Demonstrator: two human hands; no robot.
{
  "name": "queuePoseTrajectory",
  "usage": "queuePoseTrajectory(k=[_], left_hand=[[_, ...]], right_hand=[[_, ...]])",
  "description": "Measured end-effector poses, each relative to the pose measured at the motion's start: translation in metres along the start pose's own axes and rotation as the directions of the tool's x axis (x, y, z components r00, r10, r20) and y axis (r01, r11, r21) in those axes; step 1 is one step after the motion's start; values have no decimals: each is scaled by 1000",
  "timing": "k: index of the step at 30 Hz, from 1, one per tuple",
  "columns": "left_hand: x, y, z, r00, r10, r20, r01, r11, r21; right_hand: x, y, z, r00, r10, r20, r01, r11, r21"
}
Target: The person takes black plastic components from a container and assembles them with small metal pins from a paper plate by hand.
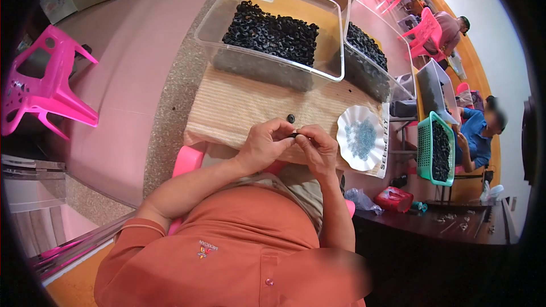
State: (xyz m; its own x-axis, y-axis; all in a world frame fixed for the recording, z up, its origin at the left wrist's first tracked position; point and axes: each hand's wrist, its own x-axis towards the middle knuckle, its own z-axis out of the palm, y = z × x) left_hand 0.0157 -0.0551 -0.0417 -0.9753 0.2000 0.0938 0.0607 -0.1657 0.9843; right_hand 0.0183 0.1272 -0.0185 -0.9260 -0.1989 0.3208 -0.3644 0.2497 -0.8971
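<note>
My left hand [264, 145] and my right hand [319, 150] meet above the near edge of a cloth-covered table. Their fingertips are closed on one small black part [293, 135], mostly hidden by the fingers. Just beyond them a black ring-shaped piece [291, 118] lies on the striped cloth [227, 105]. To the right of my right hand sits a white plate with a scalloped rim [345, 123], holding many tiny bluish clear pieces [364, 138].
A clear plastic bin [215, 16] of black ring pieces [273, 31] stands at the back. Beside it is a second bin [372, 82]. A pink chair [51, 79] is at left. Further right are a green basket [424, 153] and a person in blue [480, 131].
</note>
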Motion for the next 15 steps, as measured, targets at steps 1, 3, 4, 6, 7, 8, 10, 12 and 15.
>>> queuePoseTrajectory(k=[1,3,4,6,7,8,10,12,15], left_hand=[[0,2,0,1000,2,3,-2,1000,7],[-1,6,-1,1000,-12,22,11,999,33],[-1,7,-2,999,-27,38,25,998,52],[-1,8,-2,998,-40,51,36,996,82],[-1,9,-2,998,-37,49,32,995,93],[-1,9,-2,998,-32,47,27,994,104],[-1,9,-2,999,-29,43,25,994,103],[-1,9,-3,999,-25,41,20,994,110],[-1,11,-4,999,-22,42,17,993,120]], right_hand=[[-1,0,-1,1000,19,5,-19,1000,5],[-3,1,-1,998,64,-8,-64,998,-2],[-3,1,0,996,87,-15,-87,996,-3],[-4,0,0,996,81,-27,-80,996,45],[-4,0,1,996,77,-33,-75,995,70],[-4,2,1,997,68,-40,-65,995,76],[-5,7,2,997,49,-54,-44,995,89],[-4,5,2,998,12,-68,-8,998,67],[-4,5,3,997,-14,-73,18,998,59]])
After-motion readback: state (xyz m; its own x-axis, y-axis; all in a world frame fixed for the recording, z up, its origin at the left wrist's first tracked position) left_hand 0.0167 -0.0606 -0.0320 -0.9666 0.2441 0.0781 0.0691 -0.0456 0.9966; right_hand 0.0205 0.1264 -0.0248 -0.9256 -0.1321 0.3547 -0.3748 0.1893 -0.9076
